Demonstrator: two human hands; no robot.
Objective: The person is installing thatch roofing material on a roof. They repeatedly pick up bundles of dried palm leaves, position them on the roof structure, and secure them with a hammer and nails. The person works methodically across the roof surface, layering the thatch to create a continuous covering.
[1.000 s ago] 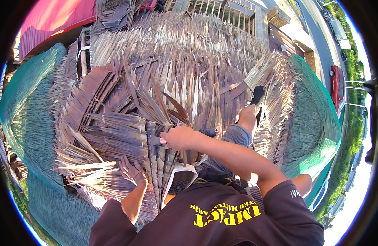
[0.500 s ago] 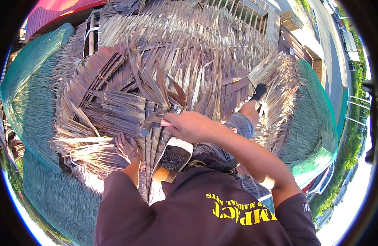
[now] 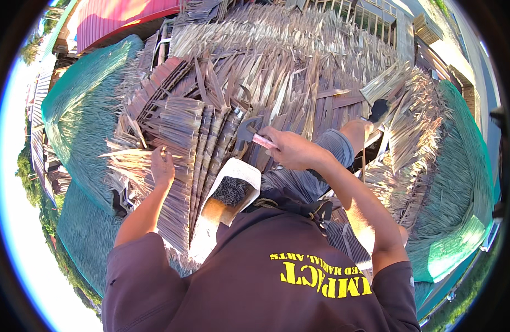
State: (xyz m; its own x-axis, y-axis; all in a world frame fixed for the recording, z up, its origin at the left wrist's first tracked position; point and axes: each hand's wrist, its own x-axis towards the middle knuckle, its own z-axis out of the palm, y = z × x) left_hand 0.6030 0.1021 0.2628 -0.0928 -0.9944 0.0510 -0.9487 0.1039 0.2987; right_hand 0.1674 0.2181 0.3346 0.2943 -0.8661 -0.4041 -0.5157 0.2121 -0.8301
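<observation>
My right hand (image 3: 291,149) grips a hammer (image 3: 263,140) by its pinkish handle, its metal head over the thatch and pointing left. Over the dry palm-leaf thatch at the left is my left hand (image 3: 163,166), its fingers drawn together near the tips; whatever they pinch is too small to make out. Between my arms, against my body, a white cut-open plastic container (image 3: 245,168) holds many dark nails (image 3: 231,191). Overlapping leaf thatch panels (image 3: 180,123) lie just beyond my left hand, with ridged edges running toward the container.
My bent leg (image 3: 335,145) rests on the thatch slope, with a dark-covered foot (image 3: 379,109) on it. A gap shows beside that leg. Green netting covers thatch on the left (image 3: 86,102) and right (image 3: 459,160). Behind are a red metal roof (image 3: 116,19) and wooden slats (image 3: 371,19).
My left hand has lifted from lying flat on the thatch, and its fingers have drawn together. The hammer has moved right, away from the panel edges. The whole view has shifted.
</observation>
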